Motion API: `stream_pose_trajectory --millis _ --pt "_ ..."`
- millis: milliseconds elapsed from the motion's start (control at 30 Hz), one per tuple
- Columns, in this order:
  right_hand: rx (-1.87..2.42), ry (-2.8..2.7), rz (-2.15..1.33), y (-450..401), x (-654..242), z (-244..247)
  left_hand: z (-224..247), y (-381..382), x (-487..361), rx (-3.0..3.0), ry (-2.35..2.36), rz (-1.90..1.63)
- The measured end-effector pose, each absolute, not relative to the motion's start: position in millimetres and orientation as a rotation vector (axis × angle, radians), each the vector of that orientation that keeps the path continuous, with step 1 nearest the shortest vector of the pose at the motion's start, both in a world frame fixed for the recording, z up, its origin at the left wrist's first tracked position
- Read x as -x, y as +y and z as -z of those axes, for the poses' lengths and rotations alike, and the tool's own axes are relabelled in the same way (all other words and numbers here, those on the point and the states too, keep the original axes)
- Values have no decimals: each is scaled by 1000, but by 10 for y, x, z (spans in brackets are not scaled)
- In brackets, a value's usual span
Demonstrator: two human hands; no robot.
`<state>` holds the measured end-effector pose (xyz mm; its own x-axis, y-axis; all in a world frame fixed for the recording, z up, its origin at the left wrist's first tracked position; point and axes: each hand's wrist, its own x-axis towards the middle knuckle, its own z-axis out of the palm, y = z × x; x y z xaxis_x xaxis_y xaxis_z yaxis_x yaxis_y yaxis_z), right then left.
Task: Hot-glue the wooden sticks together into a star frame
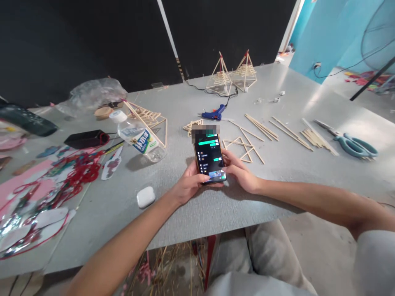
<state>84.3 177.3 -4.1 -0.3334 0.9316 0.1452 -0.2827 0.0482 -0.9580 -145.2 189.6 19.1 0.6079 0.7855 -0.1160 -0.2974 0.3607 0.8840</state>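
A smartphone [210, 158] with a dark chat screen and green message bubbles is held upright over the near part of the table. My left hand [191, 183] wraps its lower left side, thumb on the bottom of the screen. Along the lower right edge, my right hand [240, 172] also grips the phone, its thumb at the screen. Just behind the phone lie a blue glue gun [213, 112] and a small stick piece [193, 126]. A flat frame of sticks [242, 147] is right of it, and a white earbud case [146, 197] sits left of my left hand.
A clear labelled bottle [141, 137] leans by a stick frame [148, 117]. Two stick pyramids [220, 78] stand at the back. Loose sticks [261, 127] and blue-handled scissors [354, 144] lie right. Red cords [82, 168] and a black box [86, 139] crowd the left.
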Motion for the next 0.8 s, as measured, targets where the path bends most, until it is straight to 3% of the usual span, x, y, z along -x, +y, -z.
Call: stream_pose_trajectory --millis 800 --pt "766 -1260 -1526 1749 -844 -2 -191 1918 1405 -785 692 -766"
